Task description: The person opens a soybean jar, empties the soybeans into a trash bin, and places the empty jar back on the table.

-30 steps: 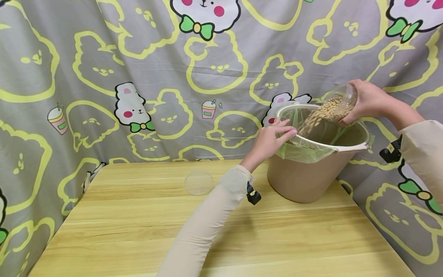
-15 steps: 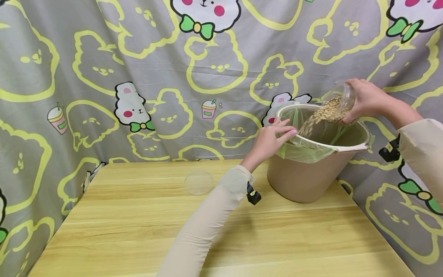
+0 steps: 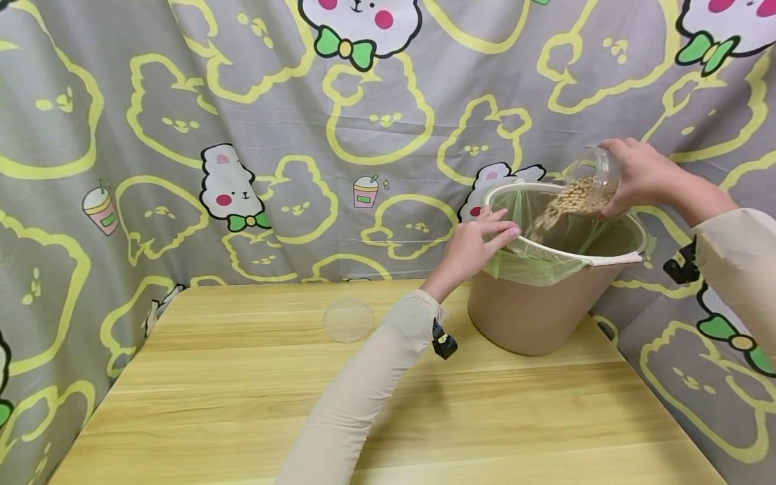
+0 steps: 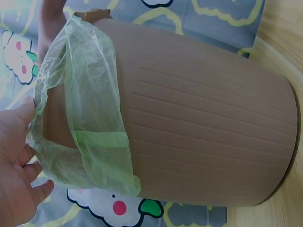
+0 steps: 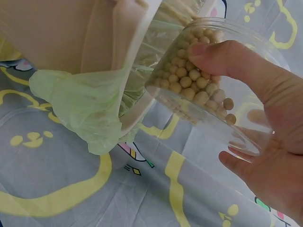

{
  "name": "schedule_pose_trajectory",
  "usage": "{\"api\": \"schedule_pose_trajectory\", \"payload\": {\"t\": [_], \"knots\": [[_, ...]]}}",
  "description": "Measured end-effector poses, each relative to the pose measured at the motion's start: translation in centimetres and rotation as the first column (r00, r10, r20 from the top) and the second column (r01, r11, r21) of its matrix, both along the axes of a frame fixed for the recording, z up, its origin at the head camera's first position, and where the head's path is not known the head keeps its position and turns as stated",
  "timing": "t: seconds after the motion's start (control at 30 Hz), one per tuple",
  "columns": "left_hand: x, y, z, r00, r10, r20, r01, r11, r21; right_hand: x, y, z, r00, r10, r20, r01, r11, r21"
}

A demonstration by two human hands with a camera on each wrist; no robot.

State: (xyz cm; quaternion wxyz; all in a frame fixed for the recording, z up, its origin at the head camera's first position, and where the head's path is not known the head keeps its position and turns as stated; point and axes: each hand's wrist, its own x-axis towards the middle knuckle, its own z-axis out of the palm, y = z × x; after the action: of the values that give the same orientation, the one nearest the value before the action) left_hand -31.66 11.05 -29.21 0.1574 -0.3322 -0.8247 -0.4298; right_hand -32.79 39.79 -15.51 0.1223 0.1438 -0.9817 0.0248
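Observation:
My right hand point(image 3: 645, 172) grips a clear plastic jar point(image 3: 603, 168), tipped sideways over the bin's mouth. Soybeans point(image 5: 187, 80) fill the jar's lower side, and a stream of them runs from its lip into the bin. The thumb presses along the jar's wall in the right wrist view. The brown bin point(image 3: 527, 310) stands upright, with a pale rim and a thin green bag point(image 4: 97, 94) folded over its edge. At the rim's left side my left hand point(image 3: 469, 249) rests its extended fingers and thumb on the bagged edge. The bin's bottom is hidden.
A round clear lid point(image 3: 348, 320) lies flat on the wooden table point(image 3: 242, 377), left of the bin. A patterned grey curtain point(image 3: 291, 135) hangs behind and right of the table. The bin stands near the table's right back edge.
Soybeans keep pouring, and fewer are left in the jar. My right hand has shifted slightly left with the jar. My left hand and the bin stay in place.

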Motion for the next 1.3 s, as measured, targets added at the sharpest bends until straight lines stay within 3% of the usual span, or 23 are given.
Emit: {"api": "schedule_pose_trajectory", "payload": {"t": [0.43,0.87,1.3], "knots": [[0.2,0.0,0.1,1.000,0.000,0.013,0.000,1.000,0.024,0.1,-0.4,0.1,1.000,-0.010,0.011,0.010,0.999,0.052],[0.2,0.0,-0.1,1.000,-0.009,0.009,0.008,0.999,0.038,-0.1,-0.9,-0.3,0.998,0.056,-0.006,-0.055,0.992,0.117],[0.2,0.1,0.0,1.000,-0.008,0.001,0.007,0.999,0.034,0.0,-1.5,-0.4,0.998,0.053,-0.024,-0.047,0.979,0.199]]}}
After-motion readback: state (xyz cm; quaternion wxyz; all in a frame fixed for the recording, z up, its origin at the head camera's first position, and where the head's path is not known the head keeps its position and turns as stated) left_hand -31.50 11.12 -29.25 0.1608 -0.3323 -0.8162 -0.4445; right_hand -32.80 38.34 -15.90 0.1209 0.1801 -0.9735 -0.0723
